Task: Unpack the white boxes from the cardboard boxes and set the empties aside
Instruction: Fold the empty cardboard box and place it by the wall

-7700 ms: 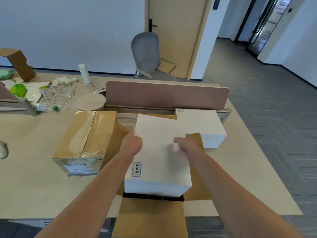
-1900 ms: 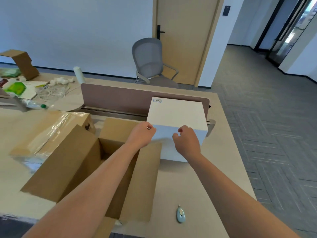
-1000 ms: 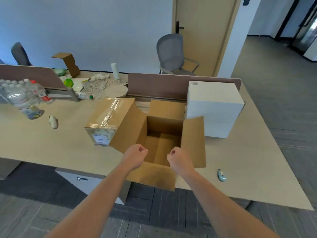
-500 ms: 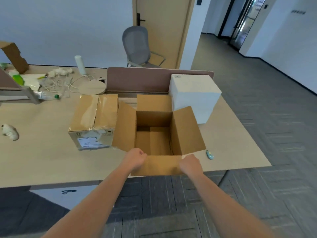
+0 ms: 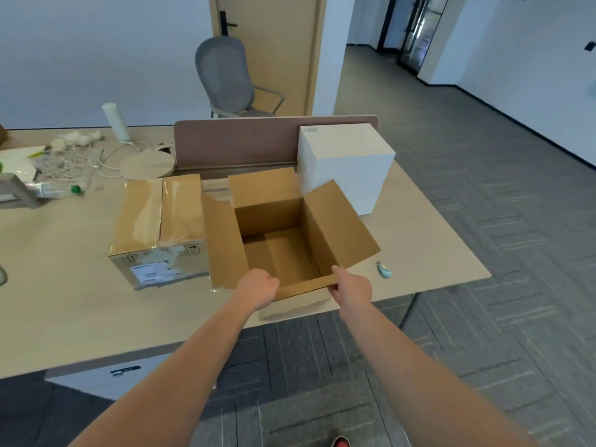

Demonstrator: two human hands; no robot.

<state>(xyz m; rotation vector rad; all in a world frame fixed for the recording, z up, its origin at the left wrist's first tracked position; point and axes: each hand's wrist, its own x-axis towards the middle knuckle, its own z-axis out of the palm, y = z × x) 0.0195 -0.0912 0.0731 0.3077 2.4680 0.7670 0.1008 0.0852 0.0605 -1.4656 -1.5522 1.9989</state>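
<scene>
Office, desk [image 5: 80, 304], divider panel [image 5: 238, 141], swivel chair [image 5: 227, 75]

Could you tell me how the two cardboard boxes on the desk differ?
The open box has spread flaps and looks empty; the sealed box is taped shut. The left hand and right hand grip the open box, not the sealed box. Both are brown cardboard.

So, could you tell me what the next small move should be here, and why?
Probably lift the open cardboard box off the desk and set it aside. It looks empty, both the left hand and right hand grip its near flap, the white boxes stand behind it, and the sealed cardboard box waits beside it.
</scene>
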